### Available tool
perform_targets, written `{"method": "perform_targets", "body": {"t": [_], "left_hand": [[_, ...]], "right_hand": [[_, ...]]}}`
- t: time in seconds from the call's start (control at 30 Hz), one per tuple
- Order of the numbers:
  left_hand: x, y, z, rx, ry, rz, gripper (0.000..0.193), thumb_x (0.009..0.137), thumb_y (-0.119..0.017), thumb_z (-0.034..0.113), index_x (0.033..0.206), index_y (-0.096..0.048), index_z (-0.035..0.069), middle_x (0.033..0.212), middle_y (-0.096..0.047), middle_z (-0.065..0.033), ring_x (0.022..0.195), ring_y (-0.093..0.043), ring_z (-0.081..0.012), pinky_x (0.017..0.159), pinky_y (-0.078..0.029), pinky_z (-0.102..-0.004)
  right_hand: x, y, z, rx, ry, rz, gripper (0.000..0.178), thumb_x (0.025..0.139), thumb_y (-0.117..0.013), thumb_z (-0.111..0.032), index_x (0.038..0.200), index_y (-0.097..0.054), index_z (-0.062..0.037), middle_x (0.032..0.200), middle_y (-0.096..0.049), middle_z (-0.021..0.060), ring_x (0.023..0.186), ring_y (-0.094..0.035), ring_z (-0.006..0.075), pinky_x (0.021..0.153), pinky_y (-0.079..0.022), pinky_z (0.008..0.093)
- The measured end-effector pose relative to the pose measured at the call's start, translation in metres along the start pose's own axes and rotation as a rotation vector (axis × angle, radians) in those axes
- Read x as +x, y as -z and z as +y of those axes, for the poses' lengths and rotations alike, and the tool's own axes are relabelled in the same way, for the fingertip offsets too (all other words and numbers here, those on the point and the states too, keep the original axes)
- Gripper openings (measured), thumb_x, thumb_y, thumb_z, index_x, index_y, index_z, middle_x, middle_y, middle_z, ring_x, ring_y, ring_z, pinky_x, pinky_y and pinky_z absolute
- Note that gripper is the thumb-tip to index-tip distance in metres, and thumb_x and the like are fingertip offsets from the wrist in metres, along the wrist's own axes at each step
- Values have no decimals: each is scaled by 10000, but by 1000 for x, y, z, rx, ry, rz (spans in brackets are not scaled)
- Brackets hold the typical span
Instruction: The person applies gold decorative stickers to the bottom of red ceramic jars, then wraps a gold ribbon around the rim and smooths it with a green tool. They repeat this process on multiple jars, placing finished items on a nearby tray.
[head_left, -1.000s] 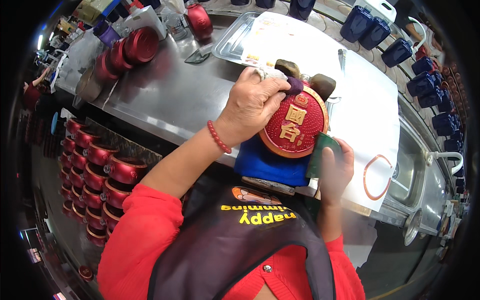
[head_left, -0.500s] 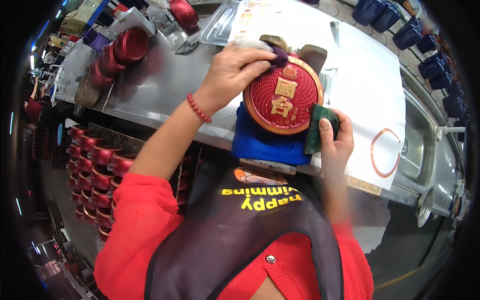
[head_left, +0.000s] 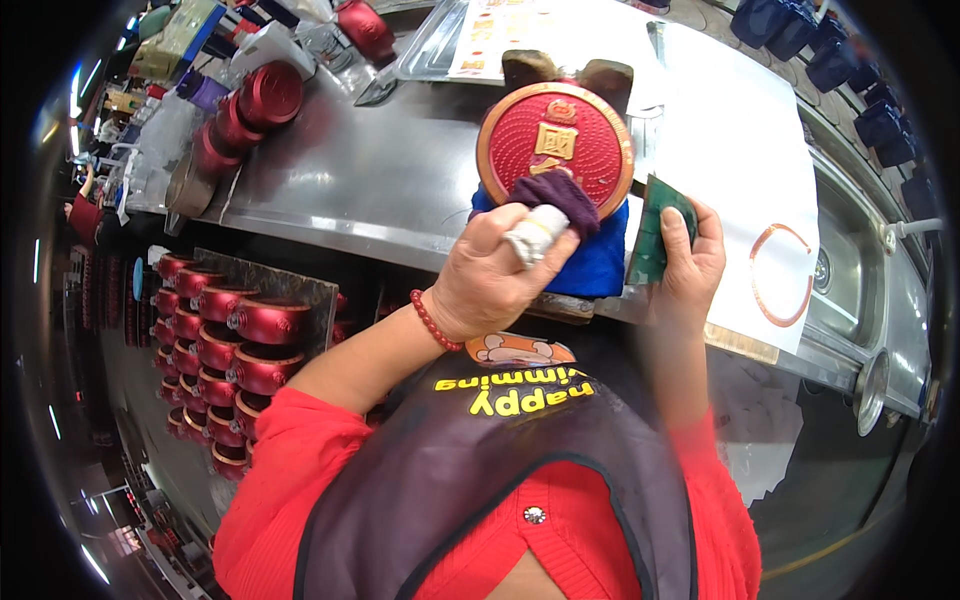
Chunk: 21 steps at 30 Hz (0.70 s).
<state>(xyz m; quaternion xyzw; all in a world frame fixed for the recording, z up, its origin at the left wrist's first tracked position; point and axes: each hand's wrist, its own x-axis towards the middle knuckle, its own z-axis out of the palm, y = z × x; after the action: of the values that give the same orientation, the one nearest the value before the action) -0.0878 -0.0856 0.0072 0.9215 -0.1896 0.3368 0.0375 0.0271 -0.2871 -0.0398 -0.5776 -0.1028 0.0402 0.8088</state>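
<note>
A round red disc-shaped piece [head_left: 600, 140] with raised gold characters and a copper-coloured rim leans in front of me. Beneath its lower edge is a blue cloth [head_left: 608, 262], and two brown blocks [head_left: 607, 82] stand behind it. My left hand [head_left: 490, 275] is closed on a dark purple cloth pad [head_left: 553, 195] with a white wrapped back, pressed against the disc's lower part and covering some of the raised design. In my right hand [head_left: 690, 245], thumb in front, is a flat green sheet [head_left: 655, 232], held upright just right of the disc.
White paper [head_left: 735, 150] covers the right of the metal table [head_left: 385, 190]; a copper-coloured open ring [head_left: 782, 275] lies on it. A sink [head_left: 845, 250] is farther right. Several red round pieces [head_left: 270, 92] stand at the far left, with more stacked below [head_left: 215, 345]. Blue bins [head_left: 790, 30] line the back right.
My left hand has moved the purple cloth pad from the disc's upper left rim down to its lower part. My right hand and the green sheet have shifted slightly away from the disc's edge.
</note>
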Motion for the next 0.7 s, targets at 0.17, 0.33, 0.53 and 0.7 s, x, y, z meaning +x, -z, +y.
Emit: {"method": "perform_targets", "body": {"t": [0.17,0.33,0.53,0.7], "left_hand": [[64,-6,-6,-95,-151,-197,290,778,-666,99,1050,-751,50,1047,-685,-81,1022,-612,-263,825,-516,-372],[125,-30,-59,-131,-220,-213,176,823,-700,111,982,-752,53,934,-713,-85,909,-648,-261,859,-530,-374],[80,5,-87,-139,54,-20,165,848,-732,108,1008,-760,81,922,-685,-114,909,-632,-313,830,-533,-414],[57,5,-58,-158,40,-54,239,806,-703,72,1037,-749,32,982,-702,-111,984,-641,-301,902,-543,-399]], "right_hand": [[-3,24,-16,90,-20,40,263,1010,-683,-115,1219,-592,15,1041,-689,54,879,-641,72,761,-544,206],[1,27,-21,25,-29,78,272,1006,-690,-116,1225,-590,11,1037,-688,55,871,-640,78,757,-547,208],[5,25,-20,-65,27,95,255,1016,-676,-145,1219,-602,-10,1031,-684,35,843,-628,70,741,-528,208],[8,20,-15,0,-23,19,270,1007,-691,-119,1222,-598,15,1058,-686,46,907,-633,83,801,-535,218]]}}
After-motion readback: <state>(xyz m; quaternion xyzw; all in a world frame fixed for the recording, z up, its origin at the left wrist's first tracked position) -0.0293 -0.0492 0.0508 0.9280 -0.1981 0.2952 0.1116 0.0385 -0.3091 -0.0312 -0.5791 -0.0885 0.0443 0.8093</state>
